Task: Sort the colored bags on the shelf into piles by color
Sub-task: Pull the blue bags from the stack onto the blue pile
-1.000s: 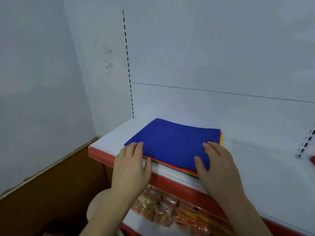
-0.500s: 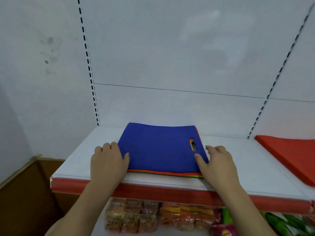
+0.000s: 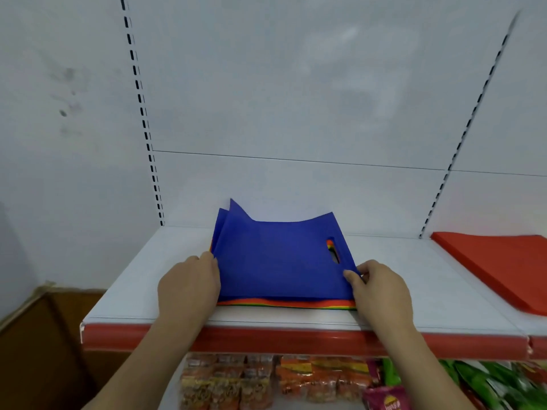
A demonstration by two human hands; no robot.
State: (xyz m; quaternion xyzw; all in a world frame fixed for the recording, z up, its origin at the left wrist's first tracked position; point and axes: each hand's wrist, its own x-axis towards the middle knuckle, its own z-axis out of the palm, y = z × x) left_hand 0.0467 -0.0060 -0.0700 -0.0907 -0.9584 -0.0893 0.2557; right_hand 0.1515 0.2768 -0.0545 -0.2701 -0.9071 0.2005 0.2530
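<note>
Both hands — left hand [image 3: 189, 287], right hand [image 3: 380, 287] — are pinched on the blue bags [image 3: 278, 258], far corners raised off the mixed stack [image 3: 284, 303] on the shelf [image 3: 142, 279]; a clean lift is needed next — probably toward a separate blue pile.

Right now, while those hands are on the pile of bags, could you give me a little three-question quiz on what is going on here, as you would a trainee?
1. True or false: the blue bags on top of the mixed stack are lifted at their far edge.
2. Which colour already has a pile of its own at the right end of the shelf? A) green B) red C) yellow
3. Fill in: the left hand and the right hand each grip a ____ edge of the blue bags.

Key: 1 true. 2 B, the red pile. 3 side.
</note>
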